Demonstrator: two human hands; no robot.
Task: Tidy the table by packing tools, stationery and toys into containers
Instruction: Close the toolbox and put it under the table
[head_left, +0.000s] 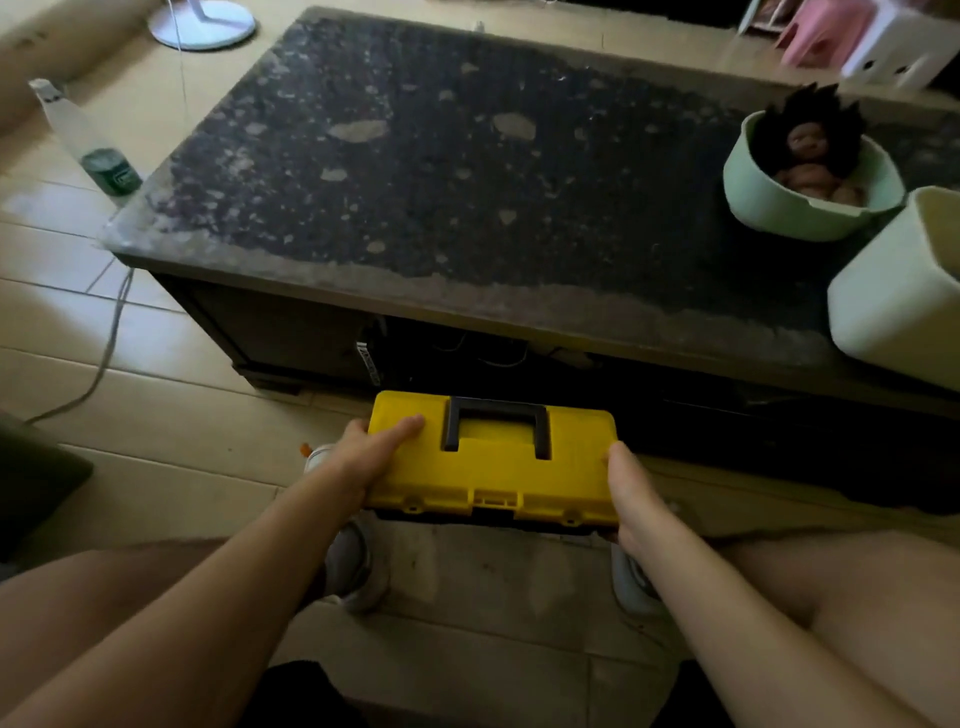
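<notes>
Gripping the yellow toolbox (493, 467) at its two short ends, the left hand (374, 457) and the right hand (634, 499) clasp it, probably to keep it level. It hangs low, just before the table (415, 182) edge, lid closed. Room to set it down lies left of the green tub (743, 171) with a doll (805, 140) and the pale bin (893, 301).

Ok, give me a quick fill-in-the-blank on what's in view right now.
1. The left hand and right hand hold the toolbox, whose colour is ____.
2. Its black handle lies flat on a lid that is ____.
3. The round green tub on the table holds a ____.
4. The clear bottle stands on the ____.
Missing words: yellow; closed; doll; floor.
</notes>
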